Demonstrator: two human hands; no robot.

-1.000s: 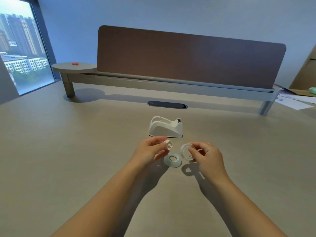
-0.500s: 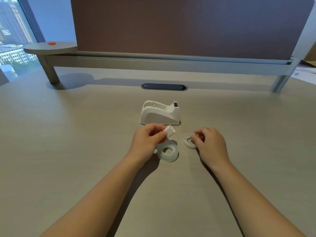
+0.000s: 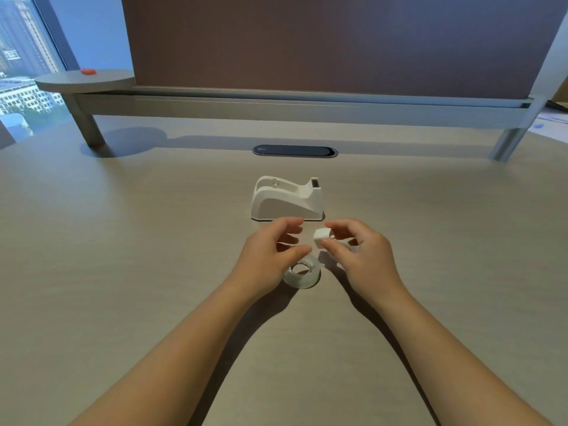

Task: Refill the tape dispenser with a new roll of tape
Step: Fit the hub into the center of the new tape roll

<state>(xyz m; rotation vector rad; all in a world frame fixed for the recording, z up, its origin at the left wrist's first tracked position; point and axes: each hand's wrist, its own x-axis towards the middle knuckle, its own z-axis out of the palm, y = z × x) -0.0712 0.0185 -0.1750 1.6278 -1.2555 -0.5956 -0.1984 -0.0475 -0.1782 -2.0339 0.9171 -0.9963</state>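
The white tape dispenser (image 3: 287, 199) stands empty on the desk, its cutter end to the right. Just in front of it, my right hand (image 3: 361, 256) pinches a small white spool core (image 3: 322, 236) between thumb and fingertips, above the desk. My left hand (image 3: 269, 252) hovers beside it with fingers apart and nothing in them. Below and between both hands, a clear roll of tape (image 3: 302, 276) lies flat on the desk, partly covered by my left fingers. A pale ring-like bit shows under my right fingers; I cannot tell what it is.
A dark oval cable grommet (image 3: 295, 151) sits behind the dispenser. A brown divider panel (image 3: 322, 41) on a grey rail closes off the back of the desk. A round side shelf (image 3: 83, 81) with a small red object stands at the back left.
The white spool core has passed from my left hand to my right hand. My right hand has put down the empty ring it held and moved left toward my left hand.
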